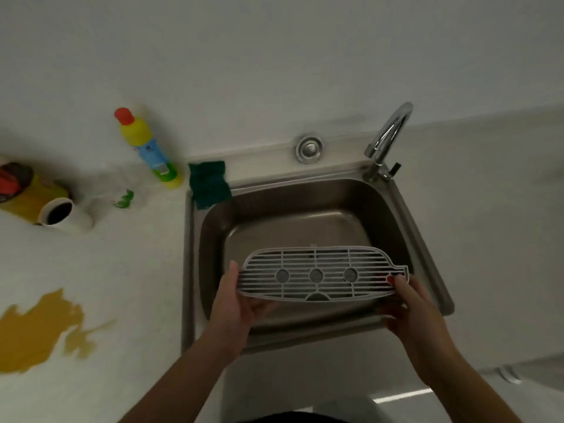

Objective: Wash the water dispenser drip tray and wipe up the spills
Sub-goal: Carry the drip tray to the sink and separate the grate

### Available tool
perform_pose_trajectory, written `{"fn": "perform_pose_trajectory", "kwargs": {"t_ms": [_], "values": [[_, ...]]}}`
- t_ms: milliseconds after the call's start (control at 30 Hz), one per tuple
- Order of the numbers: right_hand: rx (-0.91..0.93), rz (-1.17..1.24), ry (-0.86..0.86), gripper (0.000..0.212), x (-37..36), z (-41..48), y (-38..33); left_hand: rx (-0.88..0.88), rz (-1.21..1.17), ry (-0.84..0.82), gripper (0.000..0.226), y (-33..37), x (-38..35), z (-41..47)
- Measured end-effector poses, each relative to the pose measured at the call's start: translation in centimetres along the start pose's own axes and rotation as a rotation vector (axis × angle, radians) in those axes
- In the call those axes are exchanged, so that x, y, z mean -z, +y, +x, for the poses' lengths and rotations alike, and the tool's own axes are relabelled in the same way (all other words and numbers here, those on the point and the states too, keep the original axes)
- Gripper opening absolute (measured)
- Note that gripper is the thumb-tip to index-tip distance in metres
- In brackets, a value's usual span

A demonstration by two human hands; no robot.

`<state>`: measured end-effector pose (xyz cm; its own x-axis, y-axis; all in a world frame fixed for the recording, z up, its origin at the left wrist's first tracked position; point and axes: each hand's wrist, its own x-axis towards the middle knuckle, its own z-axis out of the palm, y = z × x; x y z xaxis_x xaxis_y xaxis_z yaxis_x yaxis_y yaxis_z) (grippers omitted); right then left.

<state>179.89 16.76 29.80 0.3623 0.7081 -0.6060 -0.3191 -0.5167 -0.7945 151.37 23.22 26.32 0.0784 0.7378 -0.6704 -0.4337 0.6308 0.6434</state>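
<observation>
I hold the drip tray [323, 274] level over the sink [305, 221], long axis left-right, left hand [236, 296] and right hand [410, 303] each pinching one end.

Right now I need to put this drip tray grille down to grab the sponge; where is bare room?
The sink basin is bare, as is the counter right of the faucet. The left counter is crowded: yellow spill, mug, detergent bottle.

Dim, flat indoor light, source perhaps overhead, small glare on the faucet [389, 138], soft overall focus, blurred yellow can [27, 193] at left edge, wide-angle bending at borders
</observation>
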Motion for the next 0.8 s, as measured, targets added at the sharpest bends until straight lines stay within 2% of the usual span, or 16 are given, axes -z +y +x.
{"fn": "perform_pose_trajectory", "kwargs": {"t_ms": [133,300,367,400,433,467,500,533,567,600,633,700,800], "values": [[-0.004,-0.110,-0.046,0.017,1.6,4.6,-3.1,-0.033,-0.047,0.103,0.065,-1.0,-3.5,0.8],[0.014,-0.265,-0.093,0.017,2.1,8.2,-5.7,-0.096,-0.026,0.202,0.059,-1.3,-6.6,1.7],[-0.014,-0.330,-0.149,0.025,2.1,9.2,-6.9,-0.113,-0.032,0.235,0.058,-1.3,-7.4,2.2],[-0.028,-0.373,-0.156,0.039,2.1,9.7,-7.6,-0.122,-0.030,0.241,0.057,-1.3,-7.6,2.6],[0.016,-0.479,-0.134,0.057,2.2,10.1,-8.1,-0.130,-0.028,0.245,0.056,-1.3,-7.8,3.1],[0.156,-0.664,-0.090,0.069,2.4,10.3,-8.6,-0.136,-0.023,0.247,0.054,-1.3,-7.9,3.6],[0.359,-0.876,-0.031,0.073,2.6,10.4,-8.9,-0.140,-0.013,0.249,0.053,-1.2,-8.0,4.1],[0.595,-1.038,0.001,0.068,2.4,10.2,-8.9,-0.141,-0.002,0.254,0.052,-1.1,-8.1,4.7],[0.804,-1.123,-0.044,0.057,1.7,9.8,-8.9,-0.142,0.006,0.260,0.052,-1.1,-8.1,5.2],[0.924,-1.171,-0.158,0.045,0.7,9.6,-8.8,-0.141,0.011,0.265,0.051,-1.0,-8.1,5.8],[0.982,-1.220,-0.286,0.038,-0.5,9.7,-8.7,-0.140,0.016,0.266,0.050,-0.9,-8.1,6.3],[1.017,-1.374,-0.464,0.037,-2.8,10.3,-8.4,-0.139,0.034,0.252,0.048,-0.9,-8.2,7.2],[1.001,-1.531,-0.501,0.042,-4.7,12.3,-8.3,-0.134,0.015,0.248,0.047,-0.6,-8.1,8.7]]}}
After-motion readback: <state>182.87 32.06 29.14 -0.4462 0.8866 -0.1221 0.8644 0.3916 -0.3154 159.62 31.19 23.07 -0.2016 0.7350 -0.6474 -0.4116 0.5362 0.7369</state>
